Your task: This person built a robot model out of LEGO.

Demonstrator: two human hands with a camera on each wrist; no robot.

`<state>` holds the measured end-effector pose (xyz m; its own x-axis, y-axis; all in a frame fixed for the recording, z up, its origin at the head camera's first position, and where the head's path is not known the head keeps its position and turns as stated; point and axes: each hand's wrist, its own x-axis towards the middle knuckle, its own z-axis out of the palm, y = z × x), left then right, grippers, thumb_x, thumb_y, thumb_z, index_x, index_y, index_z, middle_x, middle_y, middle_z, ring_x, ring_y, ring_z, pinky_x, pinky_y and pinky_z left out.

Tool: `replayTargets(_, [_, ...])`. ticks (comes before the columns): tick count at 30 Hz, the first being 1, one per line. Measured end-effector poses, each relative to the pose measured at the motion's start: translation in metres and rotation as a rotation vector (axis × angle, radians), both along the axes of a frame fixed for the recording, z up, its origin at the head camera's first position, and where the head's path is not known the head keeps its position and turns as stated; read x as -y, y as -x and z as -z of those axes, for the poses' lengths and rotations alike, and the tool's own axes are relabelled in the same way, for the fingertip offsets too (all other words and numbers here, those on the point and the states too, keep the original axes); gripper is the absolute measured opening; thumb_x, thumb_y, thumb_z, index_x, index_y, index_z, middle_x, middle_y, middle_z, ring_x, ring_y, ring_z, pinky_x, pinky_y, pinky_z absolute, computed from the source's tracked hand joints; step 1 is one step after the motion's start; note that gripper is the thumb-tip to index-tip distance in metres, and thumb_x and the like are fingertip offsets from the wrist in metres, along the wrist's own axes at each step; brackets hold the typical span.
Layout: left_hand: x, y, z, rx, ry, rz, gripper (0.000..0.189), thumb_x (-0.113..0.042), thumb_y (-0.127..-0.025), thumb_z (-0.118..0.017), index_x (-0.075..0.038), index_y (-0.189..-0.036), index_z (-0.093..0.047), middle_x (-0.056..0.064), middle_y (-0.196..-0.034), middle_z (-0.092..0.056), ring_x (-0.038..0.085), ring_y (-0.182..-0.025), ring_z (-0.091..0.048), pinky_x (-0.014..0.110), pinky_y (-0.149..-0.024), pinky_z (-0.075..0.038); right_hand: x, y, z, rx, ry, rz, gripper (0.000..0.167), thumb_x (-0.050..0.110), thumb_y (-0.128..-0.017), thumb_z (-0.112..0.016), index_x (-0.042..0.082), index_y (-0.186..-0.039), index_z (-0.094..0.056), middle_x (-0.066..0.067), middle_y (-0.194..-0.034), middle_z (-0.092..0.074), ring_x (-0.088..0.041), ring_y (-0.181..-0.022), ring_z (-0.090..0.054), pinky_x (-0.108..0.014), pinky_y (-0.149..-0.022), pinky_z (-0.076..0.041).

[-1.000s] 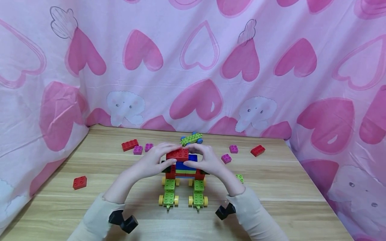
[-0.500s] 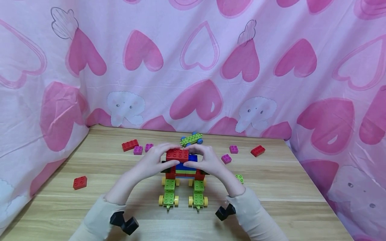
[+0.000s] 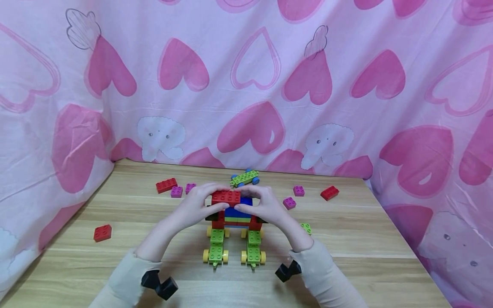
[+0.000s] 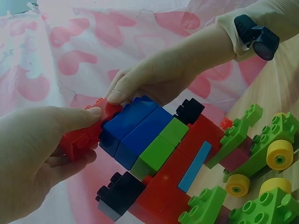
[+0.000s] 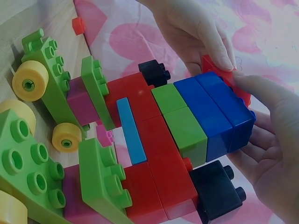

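A toy build of stacked bricks (image 3: 236, 223) stands on the table, with red and green layers, black side bricks and lime wheeled bases. Two blue bricks (image 4: 135, 128) form its upper part. Above them a red brick (image 3: 226, 197) sits off-centre to the left, overhanging the blue. My left hand (image 3: 196, 206) pinches the red brick's left part, thumb on the near side and fingers behind. From the other side my right hand (image 3: 265, 205) pinches its right end, the thumb (image 5: 261, 88) lying across the red and blue edge. The right fingers are partly hidden behind the blue bricks.
A lime car base with blue wheels (image 3: 245, 177) stands behind the build. Loose red bricks (image 3: 166, 185) and pink bricks (image 3: 289, 202) lie to both sides, with a lime brick (image 3: 306, 228) at right. A heart-patterned curtain (image 3: 246, 85) borders the table.
My left thumb has slid slightly right along the red brick's near side. My right hand and the build have stayed almost still.
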<state>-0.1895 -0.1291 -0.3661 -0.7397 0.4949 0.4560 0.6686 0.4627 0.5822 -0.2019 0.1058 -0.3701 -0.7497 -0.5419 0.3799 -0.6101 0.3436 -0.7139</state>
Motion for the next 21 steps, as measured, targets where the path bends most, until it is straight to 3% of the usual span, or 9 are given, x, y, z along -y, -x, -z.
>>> replayTargets(12, [0.0014, -0.0003, -0.0020, 0.033, 0.007, 0.004, 0.039, -0.024, -0.089, -0.073, -0.011, -0.125, -0.065, 0.007, -0.123, -0.068, 0.024, -0.110, -0.065, 0.042, -0.089, -0.057, -0.0006, 0.0020, 0.0010, -0.037, 0.013, -0.027, 0.034, 0.012, -0.086, -0.075, 0.003, -0.119, -0.069, -0.009, -0.106, -0.074, -0.017, -0.099, -0.070, -0.032, -0.092, -0.055])
replayTargets(21, [0.0015, 0.0002, -0.0016, 0.034, 0.013, 0.005, 0.040, -0.023, -0.088, -0.074, -0.011, -0.125, -0.065, 0.008, -0.123, -0.068, 0.024, -0.109, -0.065, 0.042, -0.088, -0.057, -0.0009, 0.0021, 0.0017, -0.004, 0.018, -0.023, 0.035, 0.012, -0.086, -0.074, 0.004, -0.120, -0.068, -0.009, -0.108, -0.074, -0.018, -0.101, -0.070, -0.033, -0.093, -0.055])
